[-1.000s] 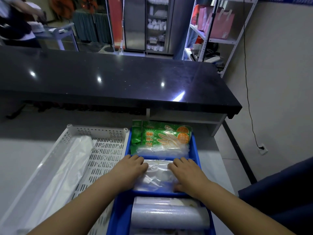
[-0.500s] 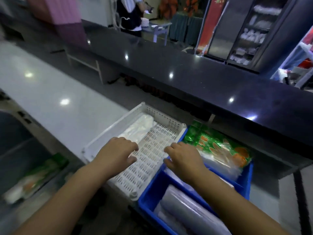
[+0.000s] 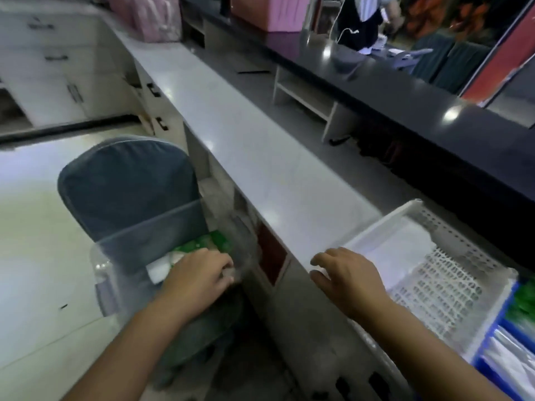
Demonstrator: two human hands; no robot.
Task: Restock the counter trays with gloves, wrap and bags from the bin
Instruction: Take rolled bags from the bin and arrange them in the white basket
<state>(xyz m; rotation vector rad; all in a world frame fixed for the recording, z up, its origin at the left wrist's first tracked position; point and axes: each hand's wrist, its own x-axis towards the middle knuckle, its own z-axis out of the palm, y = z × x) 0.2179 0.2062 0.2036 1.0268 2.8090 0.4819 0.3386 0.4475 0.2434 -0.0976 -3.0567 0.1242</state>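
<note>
A clear plastic bin (image 3: 102,273) rests on a grey chair (image 3: 124,180) left of the counter. Inside it lies a green glove pack (image 3: 210,241) with a white packet beside it. My left hand (image 3: 199,276) is down in the bin on top of these packs, fingers curled; blur hides whether it grips one. My right hand (image 3: 347,276) hovers open at the near left corner of the white perforated tray (image 3: 385,219), which holds a clear bag stack (image 3: 399,250). At the right edge, the blue tray (image 3: 492,369) holds clear wrap and green packs.
The pale counter (image 3: 260,157) runs away to the upper left, under a raised black countertop (image 3: 405,94). Pink bags (image 3: 156,18) stand at its far end. A person (image 3: 359,21) stands behind the black counter. Cabinets line the left wall.
My view has swung left from the trays to the bin on the chair. My left hand left the white tray and went down into the bin. My right hand left the blue tray.
</note>
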